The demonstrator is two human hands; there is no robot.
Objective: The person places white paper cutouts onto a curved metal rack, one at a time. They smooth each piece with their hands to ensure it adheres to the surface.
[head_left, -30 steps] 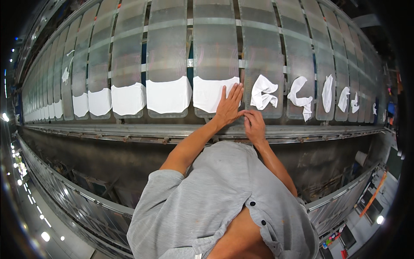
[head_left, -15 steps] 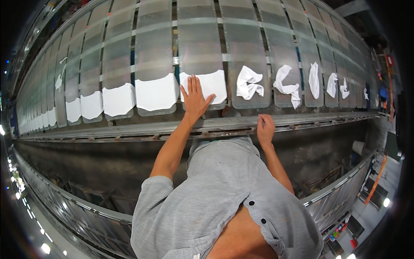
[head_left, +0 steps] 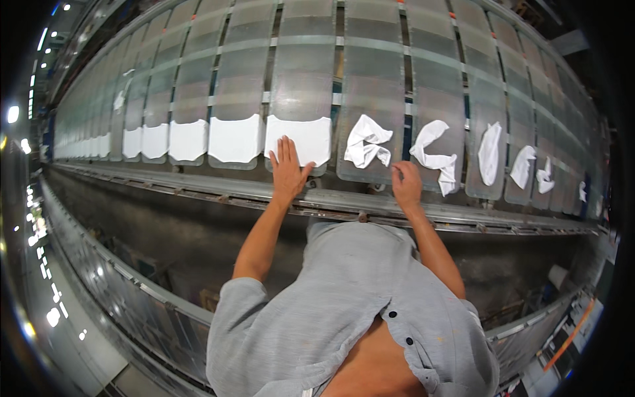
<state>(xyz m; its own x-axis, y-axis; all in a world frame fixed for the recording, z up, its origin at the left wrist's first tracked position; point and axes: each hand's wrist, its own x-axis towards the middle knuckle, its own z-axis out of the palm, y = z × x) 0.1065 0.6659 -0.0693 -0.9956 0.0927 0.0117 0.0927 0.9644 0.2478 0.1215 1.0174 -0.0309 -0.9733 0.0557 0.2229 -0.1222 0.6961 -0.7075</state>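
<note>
My left hand lies flat, fingers stretched and thumb out, on the lower edge of a smooth white fabric piece. That piece is spread over the near end of a long grey panel. My right hand is curled closed, with its fingertips close to the lower right corner of a crumpled white cloth on the panel to the right. Whether they touch the cloth, or hold anything, I cannot tell. Another crumpled white cloth lies beyond my right hand.
Leftward, several panels carry white pieces laid flat, such as this fabric piece. To the right, more panels hold bunched cloths, one of them a narrow cloth. A metal rail runs along the panels' near ends, between them and my body.
The view has shifted and tilted. My right hand has come forward from over the rail to near the crumpled cloth's corner. My left hand stays flat on the white piece, now nearer its lower edge.
</note>
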